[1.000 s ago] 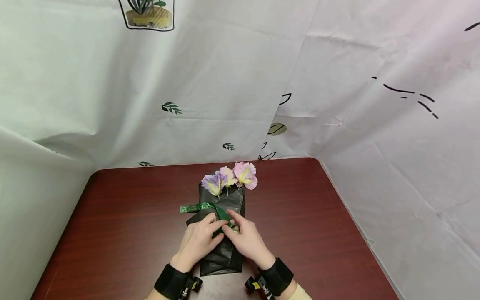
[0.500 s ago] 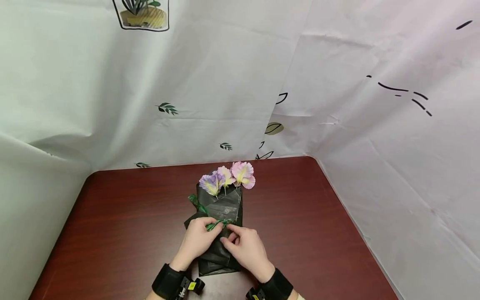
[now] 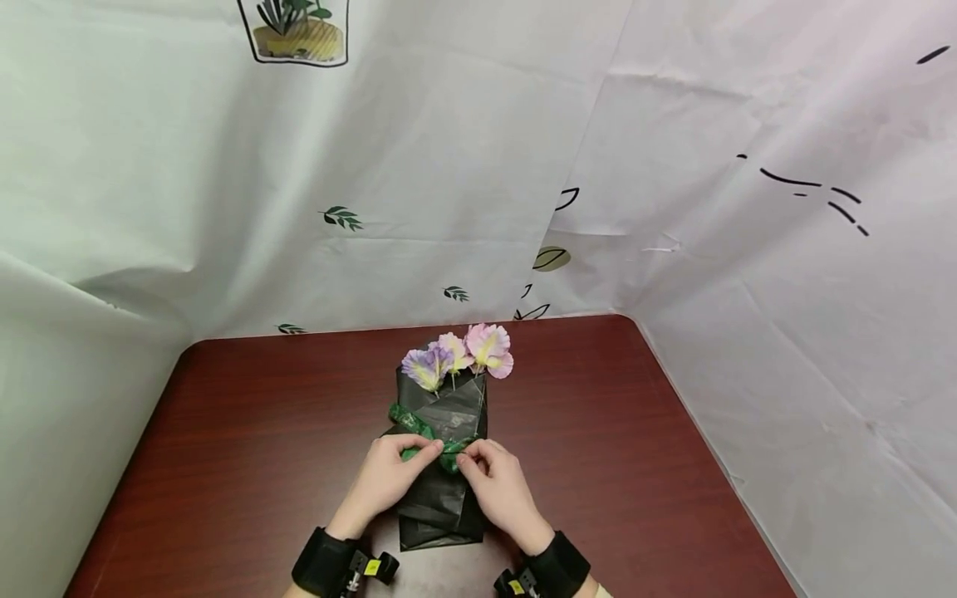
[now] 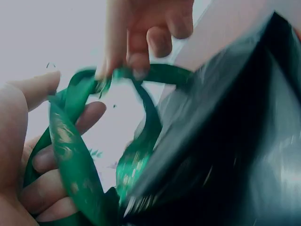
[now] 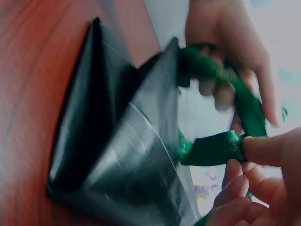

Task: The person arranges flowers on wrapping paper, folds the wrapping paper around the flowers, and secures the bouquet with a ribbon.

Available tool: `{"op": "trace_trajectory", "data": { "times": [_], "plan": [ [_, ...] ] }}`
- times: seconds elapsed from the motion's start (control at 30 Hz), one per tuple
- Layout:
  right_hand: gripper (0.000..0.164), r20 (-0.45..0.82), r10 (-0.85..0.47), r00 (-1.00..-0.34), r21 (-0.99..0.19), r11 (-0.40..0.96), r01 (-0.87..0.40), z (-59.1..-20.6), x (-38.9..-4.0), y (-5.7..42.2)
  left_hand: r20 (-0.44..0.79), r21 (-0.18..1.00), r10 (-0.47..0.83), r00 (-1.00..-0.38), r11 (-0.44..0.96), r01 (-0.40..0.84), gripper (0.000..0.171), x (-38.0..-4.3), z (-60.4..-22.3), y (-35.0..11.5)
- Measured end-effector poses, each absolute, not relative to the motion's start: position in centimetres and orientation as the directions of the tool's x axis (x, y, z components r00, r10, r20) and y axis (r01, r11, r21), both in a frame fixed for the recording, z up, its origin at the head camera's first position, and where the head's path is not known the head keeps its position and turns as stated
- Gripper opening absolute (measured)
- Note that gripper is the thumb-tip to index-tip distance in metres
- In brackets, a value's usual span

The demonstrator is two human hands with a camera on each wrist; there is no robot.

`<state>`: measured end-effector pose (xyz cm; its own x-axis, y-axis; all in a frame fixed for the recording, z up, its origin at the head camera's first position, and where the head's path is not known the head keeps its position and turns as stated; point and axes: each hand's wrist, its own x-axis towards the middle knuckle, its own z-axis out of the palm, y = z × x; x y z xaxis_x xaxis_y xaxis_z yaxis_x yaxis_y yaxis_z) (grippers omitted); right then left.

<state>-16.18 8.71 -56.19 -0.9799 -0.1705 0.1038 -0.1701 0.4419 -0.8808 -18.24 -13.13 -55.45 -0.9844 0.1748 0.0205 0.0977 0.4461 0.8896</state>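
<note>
A bouquet wrapped in black paper (image 3: 441, 498) lies on the table, with pink, cream and purple flowers (image 3: 489, 347) showing at its far end. A green ribbon (image 3: 413, 422) with gold flecks crosses the wrap near its middle. My left hand (image 3: 387, 473) pinches the ribbon between thumb and fingers; in the left wrist view the ribbon (image 4: 73, 155) loops past its curled fingers. From the other side my right hand (image 3: 503, 486) pinches a part of the same ribbon (image 5: 214, 148), thumb against fingers. Both hands are close together above the wrap. The ribbon's crossing is partly hidden by fingers.
The reddish-brown wooden table (image 3: 613, 448) stretches around the bouquet. White printed cloth (image 3: 449, 149) hangs behind it and along the sides. Each wrist wears a black strap (image 3: 325, 561) with a small camera.
The ribbon's left tail, first pointing left, now slants up-left against the wrap. Both hands have drawn slightly apart, the ribbon running between their fingertips. The bouquet stays in place.
</note>
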Motion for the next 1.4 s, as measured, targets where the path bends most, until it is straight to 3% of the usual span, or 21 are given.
{"op": "trace_trajectory", "data": {
  "times": [0.17,0.3,0.37,0.5,0.63,0.77,0.93,1.13,1.4],
  "plan": [
    [0.028,0.056,-0.13,-0.99,-0.963,0.255,-0.088,-55.8,-16.7,9.6,0.021,0.879,0.191,-0.981,0.463,0.109,0.014,-18.2,-55.4,-14.2],
    [0.041,0.031,-0.163,-0.986,-0.993,0.107,-0.048,-55.7,-17.2,9.9,0.109,0.844,0.226,-0.968,0.493,0.21,0.005,-18.0,-55.5,-14.6],
    [0.04,0.029,-0.191,-0.981,-0.995,0.088,-0.047,-55.7,-17.5,10.0,0.16,0.816,0.231,-0.96,0.517,0.26,0.006,-17.9,-55.4,-14.6],
    [0.012,0.043,-0.232,-0.972,-0.974,0.208,-0.092,-55.3,-17.8,10.3,0.238,0.747,0.235,-0.942,0.576,0.332,0.013,-17.9,-54.8,-14.2],
    [0.03,0.076,-0.279,-0.957,-0.898,0.399,-0.187,-54.7,-18.2,10.5,0.263,0.689,0.234,-0.936,0.633,0.352,0.01,-17.9,-54.1,-13.8],
    [0.023,0.156,-0.313,-0.937,-0.772,0.552,-0.314,-54.3,-18.5,10.6,0.254,0.673,0.231,-0.939,0.655,0.343,0.003,-17.9,-53.9,-13.7],
    [0.017,0.26,-0.335,-0.906,-0.627,0.655,-0.422,-54.4,-18.8,11.4,0.224,0.664,0.177,-0.958,0.692,0.283,0.008,-17.7,-54.5,-14.7],
    [0.009,0.26,-0.29,-0.921,-0.588,0.708,-0.39,-55.5,-19.0,13.6,0.151,0.655,0.096,-0.984,0.736,0.172,0.011,-16.9,-56.0,-17.4],
    [0.005,0.177,-0.225,-0.958,-0.608,0.741,-0.286,-57.5,-19.0,15.5,0.155,0.65,0.023,-0.988,0.751,0.12,0.006,-16.3,-57.8,-19.9]
  ]
}}
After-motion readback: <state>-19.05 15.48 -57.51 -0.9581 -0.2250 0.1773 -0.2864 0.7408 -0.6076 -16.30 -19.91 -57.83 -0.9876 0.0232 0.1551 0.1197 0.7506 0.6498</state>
